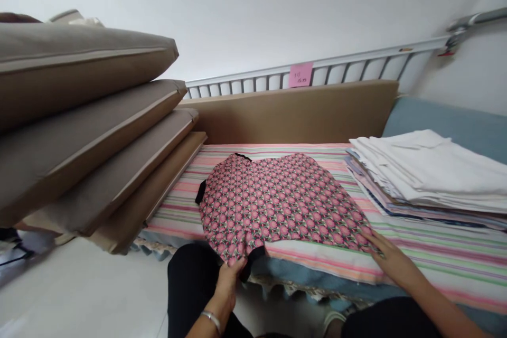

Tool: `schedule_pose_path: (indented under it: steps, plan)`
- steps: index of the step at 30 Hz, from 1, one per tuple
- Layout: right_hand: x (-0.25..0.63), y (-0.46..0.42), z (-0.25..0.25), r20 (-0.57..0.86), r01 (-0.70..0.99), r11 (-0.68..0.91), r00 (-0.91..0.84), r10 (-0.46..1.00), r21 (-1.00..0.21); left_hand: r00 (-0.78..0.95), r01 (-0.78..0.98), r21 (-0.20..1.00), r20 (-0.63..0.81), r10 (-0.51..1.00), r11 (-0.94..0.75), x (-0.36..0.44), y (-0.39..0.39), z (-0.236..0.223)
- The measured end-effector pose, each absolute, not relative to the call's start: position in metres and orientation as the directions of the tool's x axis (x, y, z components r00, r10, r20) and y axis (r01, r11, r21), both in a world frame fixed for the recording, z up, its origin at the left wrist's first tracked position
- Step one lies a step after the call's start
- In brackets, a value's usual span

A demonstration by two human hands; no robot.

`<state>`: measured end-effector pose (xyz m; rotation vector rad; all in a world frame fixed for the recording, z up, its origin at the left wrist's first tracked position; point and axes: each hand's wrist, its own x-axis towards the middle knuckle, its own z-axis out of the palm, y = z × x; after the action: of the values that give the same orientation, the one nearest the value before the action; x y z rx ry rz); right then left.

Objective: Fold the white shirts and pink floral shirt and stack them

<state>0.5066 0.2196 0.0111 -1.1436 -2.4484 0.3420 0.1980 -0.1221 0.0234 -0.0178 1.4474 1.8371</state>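
Note:
A pink patterned blouse point(277, 200) with black trim at its neck and cuffs lies spread on the striped sheet point(336, 269), its neck end to the left. My left hand point(228, 285), a silver bracelet on its wrist, pinches the sleeve side nearest me, beside a black cuff over the bed's front edge. At the right lower corner, the hem is under the fingers of my right hand point(382, 251); its thumb sits close to the cloth edge, and the fingers look closed on the hem.
Large beige cushions point(91, 132) lean in a stack at left. Folded fabrics, white on top point(431, 169), lie at right. A brown board point(293, 111) stands along the back, before a white rail with a pink note point(300, 75). My knees are against the bed's front edge.

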Motion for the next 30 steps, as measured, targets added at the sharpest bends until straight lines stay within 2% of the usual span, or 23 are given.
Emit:
schedule_pose_path:
  steps: [5, 8, 11, 14, 19, 24, 28, 30]
  plan:
    - [0.508, 0.216, 0.009, 0.221, 0.684, 0.603, -0.567, 0.794, -0.41, -0.735, -0.586, 0.784, -0.407, 0.543, -0.206, 0.187, -0.115, 0.071]
    - [0.509, 0.216, 0.012, 0.17, 0.679, 0.605, -0.595, 0.785, -0.417, -0.705, -0.597, 0.793, -0.447, 0.55, -0.121, 0.187, -0.118, 0.08]
    - [0.51, 0.219, 0.013, 0.174, 0.673, 0.609, -0.599, 0.782, -0.42, -0.622, -0.651, 0.753, -0.601, 0.502, 0.095, 0.197, -0.125, 0.065]
    - [0.511, 0.222, 0.012, 0.202, 0.647, 0.624, -0.606, 0.77, -0.438, -0.543, -0.67, 0.706, -0.676, 0.498, 0.229, 0.208, -0.131, 0.048]
    - [0.515, 0.224, 0.01, 0.25, 0.634, 0.624, -0.581, 0.774, -0.458, -0.567, -0.694, 0.698, -0.68, 0.464, 0.175, 0.208, -0.138, 0.048]
    - [0.514, 0.227, 0.023, 0.281, 0.668, 0.595, -0.527, 0.802, -0.447, -0.484, -0.718, 0.675, -0.658, 0.576, 0.169, 0.204, -0.146, 0.061]
    - [0.514, 0.23, 0.04, 0.241, 0.643, 0.605, -0.566, 0.788, -0.47, -0.489, -0.682, 0.714, -0.605, 0.628, 0.158, 0.199, -0.148, 0.064]
    - [0.516, 0.23, 0.043, 0.236, 0.624, 0.636, -0.604, 0.761, -0.454, -0.49, -0.669, 0.709, -0.647, 0.584, 0.223, 0.196, -0.15, 0.061]
